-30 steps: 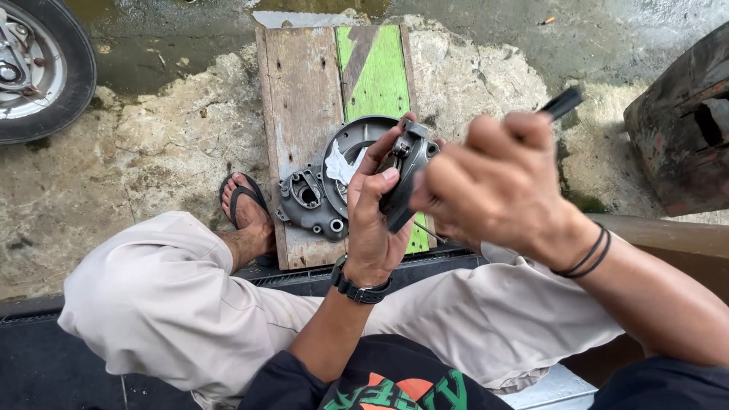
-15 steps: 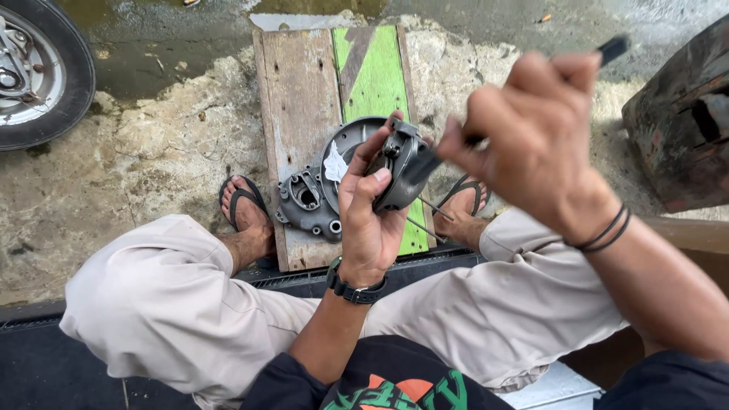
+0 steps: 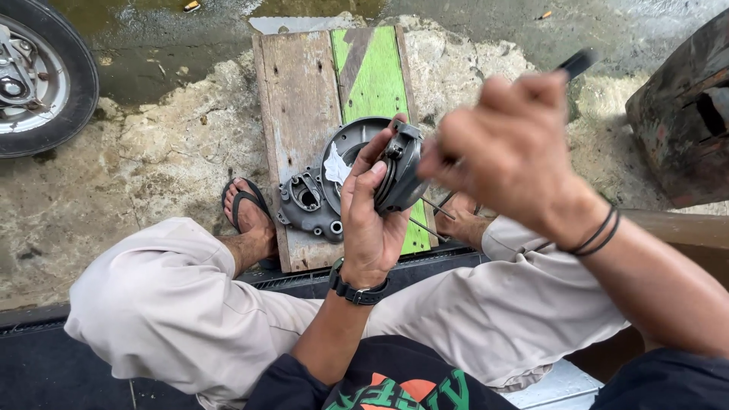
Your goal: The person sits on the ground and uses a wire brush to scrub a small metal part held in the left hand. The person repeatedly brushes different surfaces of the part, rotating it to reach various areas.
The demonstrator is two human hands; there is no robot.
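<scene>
My left hand [image 3: 370, 220] grips a round dark metal engine part [image 3: 400, 175], holding it up on edge above my lap. My right hand [image 3: 510, 152] is closed around a tool with a black handle [image 3: 575, 62]; its thin metal shaft points down toward the round part. Just beyond my left hand, a grey metal engine cover [image 3: 319, 193] with a scrap of white paper lies flat on a wooden board [image 3: 300, 99] that is partly painted green.
A wheel with a tyre [image 3: 45, 76] stands at the upper left. Wet, rough concrete ground [image 3: 152, 152] surrounds the board. A rusty dark metal object [image 3: 683, 114] sits at the right. My sandalled feet [image 3: 247, 209] rest beside the board.
My right hand has lifted and swung to the right with the tool, then settled slightly lower against the round part. The left hand keeps holding the part in nearly the same place.
</scene>
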